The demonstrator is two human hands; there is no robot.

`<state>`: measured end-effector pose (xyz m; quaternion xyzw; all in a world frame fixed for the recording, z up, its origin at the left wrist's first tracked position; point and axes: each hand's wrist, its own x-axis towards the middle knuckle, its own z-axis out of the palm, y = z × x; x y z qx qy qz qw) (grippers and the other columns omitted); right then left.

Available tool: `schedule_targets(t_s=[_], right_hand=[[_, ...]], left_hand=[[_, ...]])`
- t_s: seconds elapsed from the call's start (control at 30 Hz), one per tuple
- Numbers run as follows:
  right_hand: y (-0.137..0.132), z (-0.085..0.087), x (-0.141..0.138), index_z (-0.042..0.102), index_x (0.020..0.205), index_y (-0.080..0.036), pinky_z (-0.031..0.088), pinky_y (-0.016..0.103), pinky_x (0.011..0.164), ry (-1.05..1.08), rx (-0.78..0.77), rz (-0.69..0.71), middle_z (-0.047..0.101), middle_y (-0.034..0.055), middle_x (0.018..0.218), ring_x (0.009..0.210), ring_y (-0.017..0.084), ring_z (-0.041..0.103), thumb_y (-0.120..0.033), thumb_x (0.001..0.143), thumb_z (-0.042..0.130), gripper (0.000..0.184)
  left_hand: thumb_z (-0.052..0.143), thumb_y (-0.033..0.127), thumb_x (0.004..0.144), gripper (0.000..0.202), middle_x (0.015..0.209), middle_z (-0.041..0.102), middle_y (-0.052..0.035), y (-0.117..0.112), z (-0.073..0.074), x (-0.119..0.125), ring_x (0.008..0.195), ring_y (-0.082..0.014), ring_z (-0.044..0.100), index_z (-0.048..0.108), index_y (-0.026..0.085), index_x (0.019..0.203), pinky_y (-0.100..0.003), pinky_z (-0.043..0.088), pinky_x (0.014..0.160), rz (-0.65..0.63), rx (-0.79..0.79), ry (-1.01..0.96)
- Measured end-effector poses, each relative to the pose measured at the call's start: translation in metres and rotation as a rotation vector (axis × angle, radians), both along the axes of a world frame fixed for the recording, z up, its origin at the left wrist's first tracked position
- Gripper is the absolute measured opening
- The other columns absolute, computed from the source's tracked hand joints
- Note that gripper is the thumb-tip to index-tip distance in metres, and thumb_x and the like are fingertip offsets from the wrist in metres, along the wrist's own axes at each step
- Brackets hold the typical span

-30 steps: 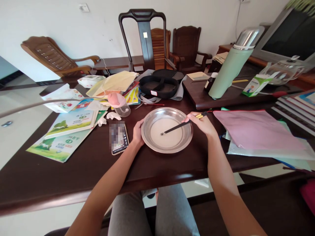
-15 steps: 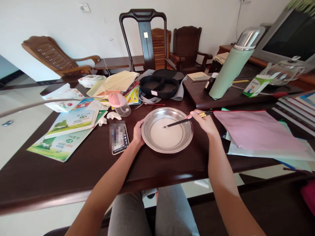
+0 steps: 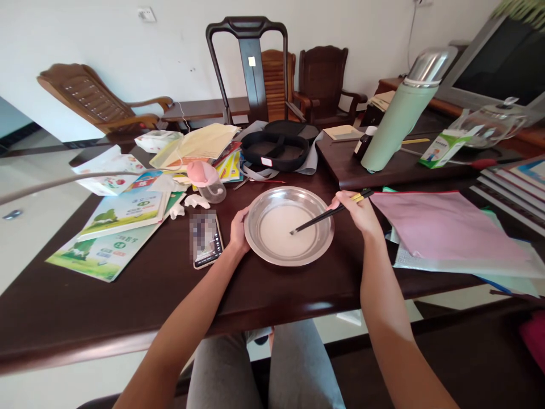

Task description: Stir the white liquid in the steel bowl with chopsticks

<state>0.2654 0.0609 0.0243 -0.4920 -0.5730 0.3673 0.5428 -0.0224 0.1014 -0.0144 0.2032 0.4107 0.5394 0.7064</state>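
A round metal plate (image 3: 260, 208) with a thin white liquid in it sits on the dark wooden table (image 3: 128, 295) in front of me. My left hand (image 3: 238, 230) grips the plate's left rim. My right hand (image 3: 356, 210) is closed on a pair of dark chopsticks (image 3: 323, 216) with yellow ends. Their tips dip into the white liquid right of the plate's middle.
A phone (image 3: 205, 240) lies just left of the plate. Picture books (image 3: 114, 227), a pink-lidded cup (image 3: 207, 180) and papers crowd the left. A black divided tray (image 3: 275, 149) sits behind, a green thermos (image 3: 398, 122) and pink folder (image 3: 443, 224) to the right. Chairs stand at the wall.
The chopstick tips have swept around in the liquid, from left of centre, up toward the middle, then to the right and nearer. My left hand has stayed on the rim.
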Motion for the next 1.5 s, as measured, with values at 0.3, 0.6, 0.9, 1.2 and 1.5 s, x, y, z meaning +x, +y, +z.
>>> schedule_targets(t_s=[0.3, 0.6, 0.9, 1.2, 1.5], right_hand=[[0.0009, 0.0002, -0.0007, 0.071, 0.064, -0.026, 0.057, 0.041, 0.092, -0.027, 0.024, -0.026, 0.077, 0.0025, 0.071, 0.081, 0.026, 0.076, -0.07, 0.083, 0.068, 0.048], [0.0011, 0.0007, -0.004, 0.074, 0.069, -0.026, 0.057, 0.041, 0.094, -0.082, -0.017, 0.097, 0.08, 0.0034, 0.078, 0.086, 0.026, 0.077, -0.069, 0.083, 0.069, 0.046], [0.0013, -0.0002, -0.0047, 0.074, 0.068, -0.025, 0.058, 0.041, 0.091, -0.093, -0.046, 0.155, 0.079, 0.0035, 0.076, 0.084, 0.027, 0.077, -0.071, 0.083, 0.068, 0.048], [0.0, -0.0002, -0.0004, 0.069, 0.062, -0.025, 0.058, 0.04, 0.087, -0.02, -0.023, 0.027, 0.076, 0.0025, 0.067, 0.077, 0.026, 0.076, -0.071, 0.082, 0.068, 0.05], [0.0027, -0.0018, 0.0031, 0.07, 0.063, -0.026, 0.056, 0.04, 0.09, -0.007, 0.032, -0.06, 0.076, 0.0022, 0.069, 0.078, 0.026, 0.076, -0.071, 0.082, 0.069, 0.049]], left_hand=[[0.073, 0.034, 0.069, 0.017, 0.077, 0.075, -0.005, -0.0001, -0.0001, 0.0, 0.093, -0.0336, 0.075, 0.064, 0.02, 0.071, -0.043, 0.06, 0.086, -0.001, 0.001, 0.002], [0.074, 0.034, 0.069, 0.018, 0.07, 0.073, -0.004, 0.0007, -0.0015, -0.0008, 0.092, -0.0325, 0.074, 0.067, 0.019, 0.072, -0.041, 0.059, 0.086, 0.013, 0.023, 0.01], [0.076, 0.036, 0.068, 0.02, 0.073, 0.074, -0.0044, 0.0012, -0.0027, -0.0016, 0.094, -0.0336, 0.074, 0.066, 0.019, 0.071, -0.042, 0.059, 0.086, 0.01, 0.015, 0.011], [0.071, 0.032, 0.072, 0.014, 0.069, 0.073, -0.0042, 0.0005, 0.0002, 0.0008, 0.094, -0.0325, 0.074, 0.065, 0.02, 0.067, -0.041, 0.061, 0.084, 0.039, -0.012, 0.006], [0.073, 0.033, 0.072, 0.016, 0.07, 0.074, -0.0034, 0.0007, -0.0006, 0.0, 0.09, -0.0322, 0.075, 0.064, 0.021, 0.069, -0.041, 0.061, 0.083, 0.03, -0.01, 0.003]])
